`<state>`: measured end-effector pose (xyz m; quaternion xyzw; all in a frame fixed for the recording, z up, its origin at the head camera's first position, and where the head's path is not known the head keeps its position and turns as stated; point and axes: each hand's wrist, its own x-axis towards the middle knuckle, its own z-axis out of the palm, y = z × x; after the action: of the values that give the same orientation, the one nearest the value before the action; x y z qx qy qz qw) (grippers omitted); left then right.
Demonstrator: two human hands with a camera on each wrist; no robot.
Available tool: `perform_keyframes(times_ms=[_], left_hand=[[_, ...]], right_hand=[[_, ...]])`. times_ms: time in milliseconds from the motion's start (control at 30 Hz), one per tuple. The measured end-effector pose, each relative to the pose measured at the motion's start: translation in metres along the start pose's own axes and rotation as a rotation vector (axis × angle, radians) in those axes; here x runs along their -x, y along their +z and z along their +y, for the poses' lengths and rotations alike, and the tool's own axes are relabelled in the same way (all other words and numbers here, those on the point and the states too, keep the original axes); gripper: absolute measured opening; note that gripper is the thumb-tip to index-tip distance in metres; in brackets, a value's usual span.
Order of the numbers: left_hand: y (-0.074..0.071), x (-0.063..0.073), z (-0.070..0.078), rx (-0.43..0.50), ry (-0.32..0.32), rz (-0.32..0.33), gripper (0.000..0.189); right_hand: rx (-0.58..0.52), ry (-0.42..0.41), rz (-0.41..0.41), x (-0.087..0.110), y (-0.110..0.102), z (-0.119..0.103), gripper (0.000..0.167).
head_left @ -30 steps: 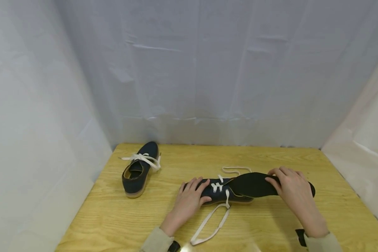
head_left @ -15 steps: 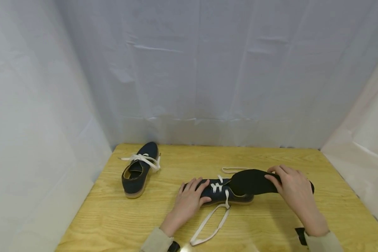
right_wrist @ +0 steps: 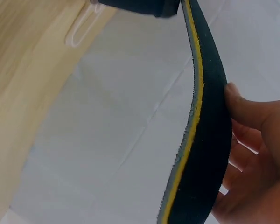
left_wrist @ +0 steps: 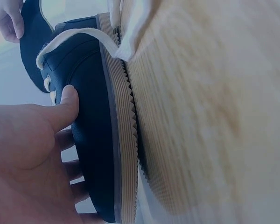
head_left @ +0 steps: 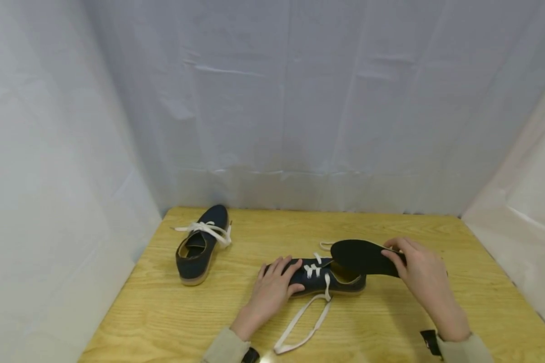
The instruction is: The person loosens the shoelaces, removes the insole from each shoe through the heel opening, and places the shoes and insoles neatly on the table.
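Nearest, a loose lace (head_left: 285, 349) trails on the counter (head_left: 172, 322) from the near shoe (head_left: 315, 284), whose toe the left hand (head_left: 272, 290) grips between thumb and fingers, seemingly to keep it from sliding. The right hand (head_left: 422, 267) pinches a black insole (head_left: 359, 257) near its middle, apparently so the broad end stays free; that end lies between the hands, raised over the shoe's opening, though I cannot tell whether they touch. Farther back, at the left, stands a second shoe (head_left: 199, 268).
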<state>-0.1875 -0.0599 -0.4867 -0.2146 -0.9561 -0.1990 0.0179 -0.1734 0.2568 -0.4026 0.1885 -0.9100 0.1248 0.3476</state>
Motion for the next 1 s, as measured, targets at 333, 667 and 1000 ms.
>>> perform_keyframes(times_ms=[333,667,1000], left_hand=[[0.000,0.001,0.001,0.009,0.009,0.005,0.058],[-0.001,0.001,0.000,0.012,0.021,0.018,0.058],[-0.001,0.002,0.001,0.014,0.017,0.014,0.058]], right_hand=[[-0.015,0.030,-0.035,0.002,0.011,-0.006,0.023],[-0.061,0.105,-0.203,0.001,0.010,-0.008,0.025],[-0.259,0.251,-0.230,0.001,0.012,-0.005,0.022]])
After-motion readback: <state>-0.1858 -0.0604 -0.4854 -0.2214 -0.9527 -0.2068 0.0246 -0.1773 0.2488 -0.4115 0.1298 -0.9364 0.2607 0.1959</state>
